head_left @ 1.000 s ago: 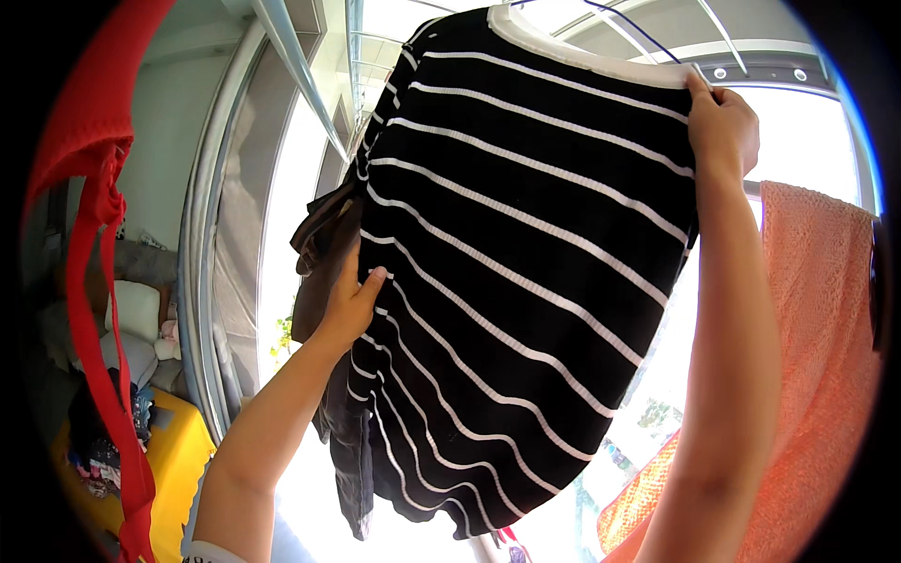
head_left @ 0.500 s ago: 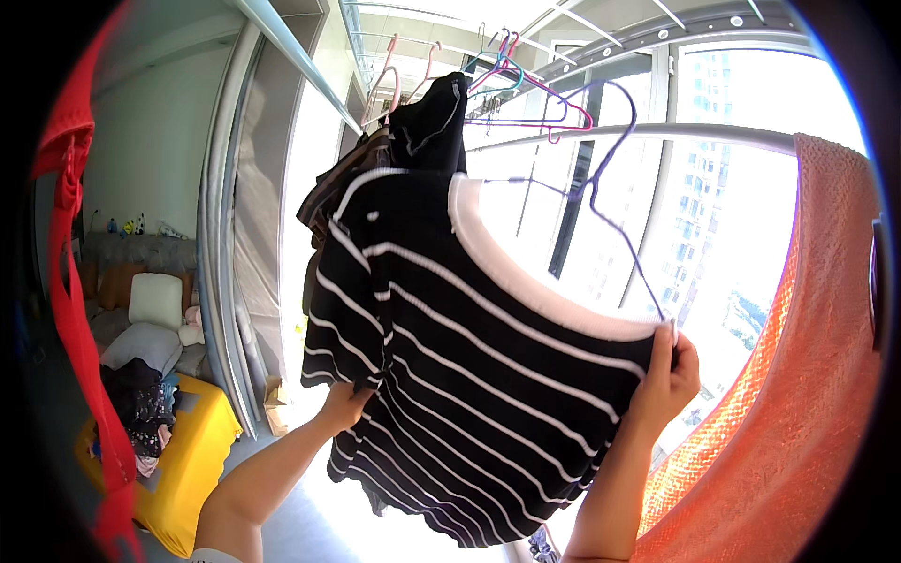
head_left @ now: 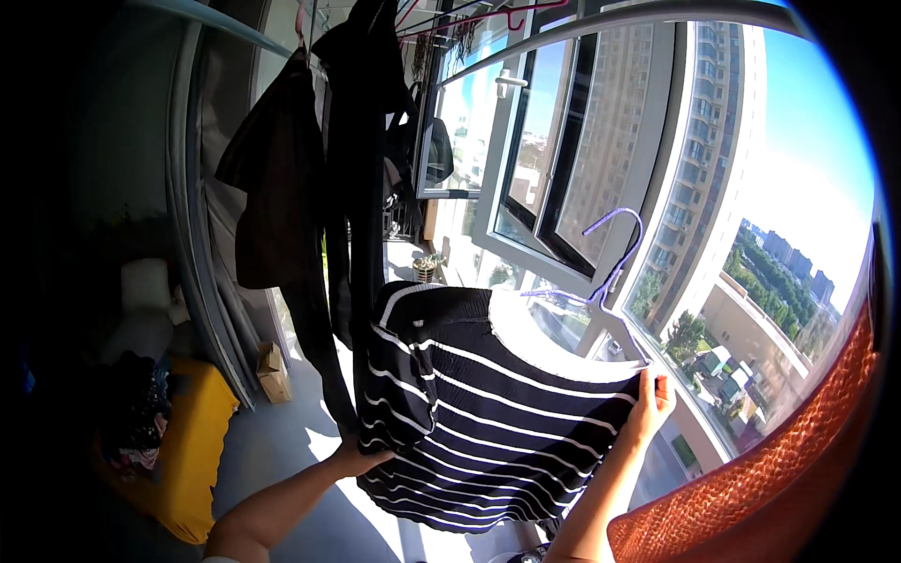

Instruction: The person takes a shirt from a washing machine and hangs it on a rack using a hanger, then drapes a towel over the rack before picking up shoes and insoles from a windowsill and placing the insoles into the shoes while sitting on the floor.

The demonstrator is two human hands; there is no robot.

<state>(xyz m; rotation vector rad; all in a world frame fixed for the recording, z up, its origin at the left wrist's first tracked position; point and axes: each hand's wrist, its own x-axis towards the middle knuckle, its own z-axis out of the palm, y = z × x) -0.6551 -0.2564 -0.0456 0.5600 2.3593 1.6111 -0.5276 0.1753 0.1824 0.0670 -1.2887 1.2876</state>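
Observation:
A black short-sleeved top with white stripes and a white neckband [head_left: 526, 422] hangs spread out in front of me. A purple wire hanger [head_left: 615, 267] is inside its neck, the hook standing up free of any rail. My right hand [head_left: 650, 403] pinches the top's right shoulder at the hanger's end. Lower on the left, my left hand [head_left: 361, 460] is closed on the top's side near the sleeve; its fingertips are partly hidden by cloth.
Dark garments [head_left: 357, 169] hang at the left of the top. An orange knitted cloth [head_left: 751, 488] hangs at right. Open windows [head_left: 563, 188] stand ahead. A cardboard box [head_left: 273, 373] and a yellow-covered seat with clothes [head_left: 202, 441] are at left.
The top and its hanger have come down, with both hands. The view has tilted downward, so the drying rack sits higher in the picture and the scene outside shows clearly.

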